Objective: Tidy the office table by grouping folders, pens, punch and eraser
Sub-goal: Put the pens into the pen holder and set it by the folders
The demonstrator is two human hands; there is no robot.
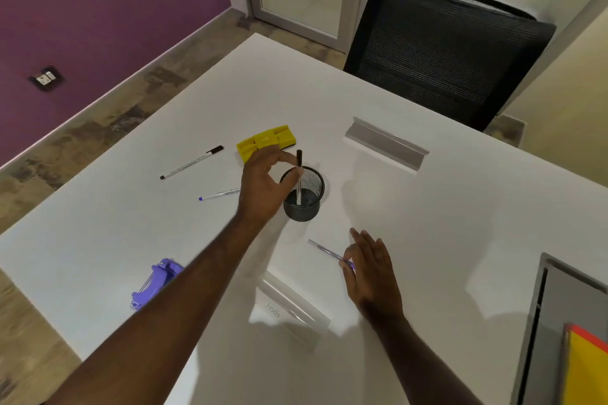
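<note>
A black mesh pen cup (304,194) stands upright near the middle of the white bench (427,223). One pen with a black cap (299,174) stands nearly upright inside it, tip on the cup floor, cap above the rim. The left hand (263,187) hovers just left of the cup, thumb and fingers bent toward the cap; whether they pinch it or hang just beside it I cannot tell. The right hand (370,273) lies nearer the person, right of the cup, pinching one end of a purple-tipped pen (329,253) whose other end points toward the cup. Two more pens lie left of the left hand: a black-capped marker (192,162) and a blue pen (218,194). A yellow eraser (266,140) sits just behind the left hand. A purple punch (156,283) lies at the near left edge, partly behind the left forearm. Yellow and red folders (585,365) rest in a grey tray (539,322) at far right.
</note>
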